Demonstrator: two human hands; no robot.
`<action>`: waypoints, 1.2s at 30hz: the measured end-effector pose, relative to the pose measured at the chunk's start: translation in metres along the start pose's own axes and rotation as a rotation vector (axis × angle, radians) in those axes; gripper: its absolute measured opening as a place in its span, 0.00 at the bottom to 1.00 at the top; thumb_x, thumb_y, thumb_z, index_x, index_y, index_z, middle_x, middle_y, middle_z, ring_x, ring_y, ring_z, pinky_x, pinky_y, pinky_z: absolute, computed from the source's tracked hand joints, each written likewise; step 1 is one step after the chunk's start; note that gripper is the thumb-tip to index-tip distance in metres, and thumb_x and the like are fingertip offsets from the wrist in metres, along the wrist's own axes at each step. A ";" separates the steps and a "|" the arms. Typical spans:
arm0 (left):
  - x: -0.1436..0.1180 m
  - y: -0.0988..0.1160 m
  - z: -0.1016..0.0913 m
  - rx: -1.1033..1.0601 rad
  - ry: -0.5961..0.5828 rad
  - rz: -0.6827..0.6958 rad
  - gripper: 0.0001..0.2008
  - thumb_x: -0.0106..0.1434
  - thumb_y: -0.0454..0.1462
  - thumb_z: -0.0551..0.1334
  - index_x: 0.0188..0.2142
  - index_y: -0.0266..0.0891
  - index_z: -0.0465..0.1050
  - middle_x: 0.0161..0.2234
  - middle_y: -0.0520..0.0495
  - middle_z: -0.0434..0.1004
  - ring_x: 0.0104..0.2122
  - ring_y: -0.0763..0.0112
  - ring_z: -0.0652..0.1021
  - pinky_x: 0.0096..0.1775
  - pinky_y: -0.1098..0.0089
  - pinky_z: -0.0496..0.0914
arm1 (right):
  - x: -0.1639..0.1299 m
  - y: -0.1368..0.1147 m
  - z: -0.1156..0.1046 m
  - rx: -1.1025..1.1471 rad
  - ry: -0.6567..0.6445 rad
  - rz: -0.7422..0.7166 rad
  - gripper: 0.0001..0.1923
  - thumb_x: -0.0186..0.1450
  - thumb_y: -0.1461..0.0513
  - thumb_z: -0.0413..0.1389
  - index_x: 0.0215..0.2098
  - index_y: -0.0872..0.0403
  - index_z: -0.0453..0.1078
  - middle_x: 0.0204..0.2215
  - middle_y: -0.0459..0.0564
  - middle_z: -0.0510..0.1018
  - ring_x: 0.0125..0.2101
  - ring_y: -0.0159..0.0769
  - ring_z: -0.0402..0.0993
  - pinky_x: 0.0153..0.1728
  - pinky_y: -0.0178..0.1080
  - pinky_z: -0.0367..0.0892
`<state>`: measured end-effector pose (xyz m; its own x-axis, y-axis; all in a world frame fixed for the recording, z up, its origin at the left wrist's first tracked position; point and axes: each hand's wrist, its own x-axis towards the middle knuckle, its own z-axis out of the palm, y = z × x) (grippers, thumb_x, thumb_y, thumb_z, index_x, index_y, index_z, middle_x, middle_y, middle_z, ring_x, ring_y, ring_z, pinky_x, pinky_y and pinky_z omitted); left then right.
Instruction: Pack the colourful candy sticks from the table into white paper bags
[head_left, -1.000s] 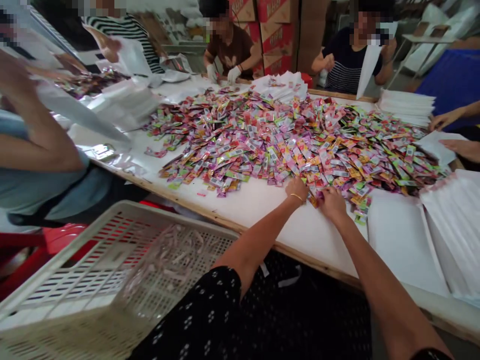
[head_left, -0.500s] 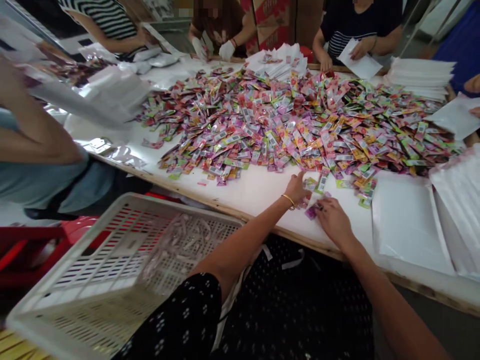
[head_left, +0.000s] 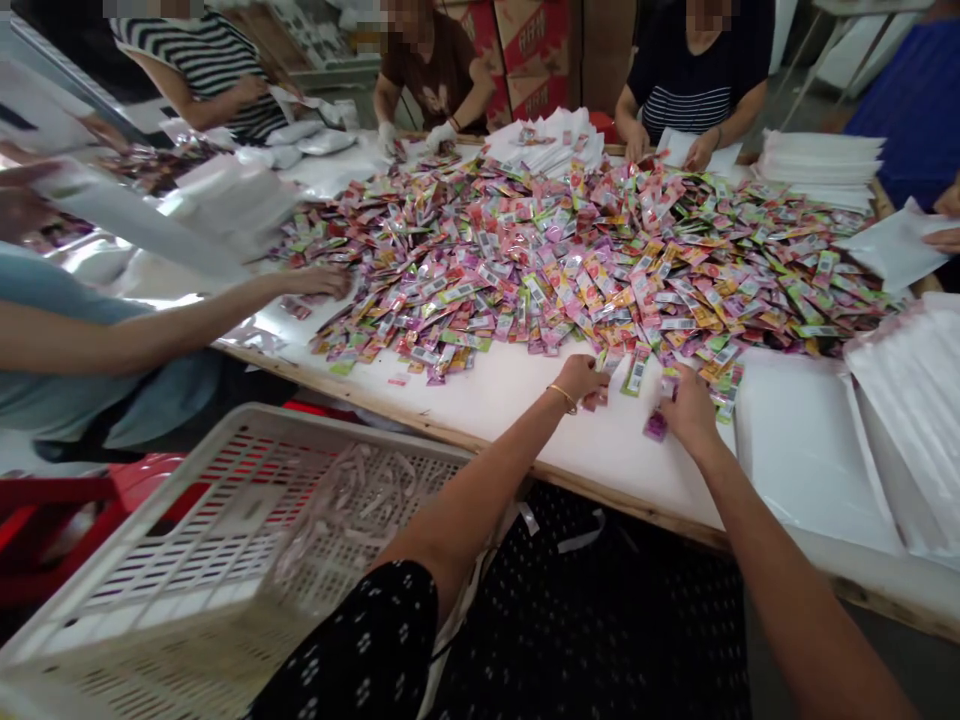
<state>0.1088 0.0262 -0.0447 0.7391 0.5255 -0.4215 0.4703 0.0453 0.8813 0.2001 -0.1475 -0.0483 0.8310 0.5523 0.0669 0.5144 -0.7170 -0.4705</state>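
Observation:
A wide heap of small colourful sachets (head_left: 555,250) covers the white table (head_left: 525,400). My left hand (head_left: 582,376), with a gold bracelet on the wrist, is curled at the heap's near edge with a few sachets pinched under its fingers. My right hand (head_left: 690,410) rests just to the right of it, fingers closed on a purple sachet (head_left: 656,426) that pokes out to its left. A few loose sachets (head_left: 636,372) lie between the two hands.
A white slatted plastic basket (head_left: 225,560) sits at my lower left. Flat white bags are stacked at the right (head_left: 907,420) and far right (head_left: 817,165). Several people sit around the table; a co-worker's hand (head_left: 319,282) reaches into the heap from the left.
Both my hands moved slightly toward the heap, the right one shifting right with a purple sachet. The co-worker on the left has stretched an arm into the pile.

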 end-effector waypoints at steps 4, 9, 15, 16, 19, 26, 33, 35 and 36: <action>0.028 0.028 0.025 0.062 0.022 0.101 0.09 0.50 0.30 0.67 0.29 0.36 0.67 0.17 0.55 0.66 0.18 0.76 0.71 0.21 0.76 0.63 | 0.040 -0.003 0.006 0.278 0.033 0.108 0.29 0.54 0.68 0.54 0.55 0.57 0.64 0.44 0.56 0.75 0.45 0.44 0.70 0.50 0.44 0.63; 0.032 0.037 0.057 0.093 0.091 0.064 0.13 0.48 0.32 0.71 0.23 0.35 0.66 0.19 0.54 0.67 0.22 0.77 0.71 0.24 0.77 0.64 | 0.058 -0.011 0.015 0.435 0.021 0.230 0.23 0.53 0.66 0.53 0.48 0.59 0.69 0.35 0.56 0.78 0.40 0.44 0.73 0.47 0.45 0.65; -0.012 0.003 0.040 -0.158 0.041 -0.020 0.17 0.46 0.34 0.73 0.29 0.35 0.66 0.20 0.54 0.70 0.19 0.78 0.70 0.22 0.77 0.65 | -0.001 -0.030 0.030 0.743 -0.232 0.129 0.22 0.55 0.63 0.48 0.47 0.57 0.71 0.33 0.50 0.79 0.32 0.36 0.75 0.34 0.36 0.70; -0.019 -0.002 0.031 -0.211 0.071 -0.001 0.16 0.47 0.33 0.72 0.30 0.35 0.66 0.19 0.55 0.70 0.19 0.79 0.69 0.22 0.78 0.64 | -0.007 -0.036 0.030 0.789 -0.311 0.071 0.23 0.55 0.63 0.49 0.48 0.56 0.71 0.35 0.50 0.80 0.33 0.35 0.75 0.35 0.36 0.71; -0.035 -0.009 -0.003 -0.433 0.106 -0.028 0.12 0.51 0.30 0.67 0.34 0.36 0.67 0.20 0.55 0.71 0.17 0.79 0.70 0.20 0.78 0.63 | 0.006 -0.056 0.025 0.677 -0.433 -0.168 0.25 0.57 0.65 0.49 0.53 0.53 0.70 0.44 0.49 0.78 0.41 0.34 0.75 0.43 0.36 0.70; -0.036 -0.017 -0.081 -0.953 0.136 -0.154 0.07 0.55 0.33 0.64 0.29 0.35 0.66 0.18 0.54 0.69 0.22 0.70 0.77 0.26 0.72 0.71 | 0.101 -0.078 0.034 0.019 -0.152 -0.260 0.23 0.62 0.54 0.55 0.51 0.60 0.71 0.55 0.64 0.68 0.59 0.55 0.57 0.58 0.57 0.51; -0.036 -0.032 -0.087 -1.051 0.019 -0.158 0.02 0.59 0.31 0.59 0.33 0.35 0.67 0.21 0.53 0.70 0.18 0.76 0.73 0.24 0.74 0.69 | 0.054 -0.055 0.048 -0.270 -0.140 -0.423 0.20 0.67 0.59 0.48 0.56 0.53 0.68 0.59 0.54 0.67 0.59 0.46 0.57 0.56 0.50 0.55; -0.037 -0.034 -0.085 -1.060 0.005 -0.150 0.02 0.60 0.31 0.58 0.34 0.35 0.67 0.22 0.53 0.70 0.17 0.77 0.72 0.22 0.75 0.68 | 0.036 -0.046 0.036 -0.304 -0.155 -0.439 0.21 0.68 0.58 0.49 0.56 0.53 0.68 0.60 0.53 0.66 0.59 0.46 0.57 0.56 0.49 0.55; -0.037 -0.035 -0.084 -1.067 0.002 -0.142 0.03 0.60 0.30 0.57 0.35 0.35 0.67 0.22 0.53 0.70 0.18 0.78 0.72 0.22 0.76 0.67 | 0.028 -0.043 0.028 -0.322 -0.122 -0.432 0.21 0.68 0.57 0.50 0.57 0.54 0.67 0.61 0.55 0.65 0.60 0.47 0.57 0.56 0.49 0.54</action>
<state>0.0246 0.0768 -0.0419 0.7097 0.4581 -0.5352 -0.1123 0.8236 0.5560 0.1955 -0.0896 -0.0511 0.5094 0.8566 0.0825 0.8578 -0.4977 -0.1285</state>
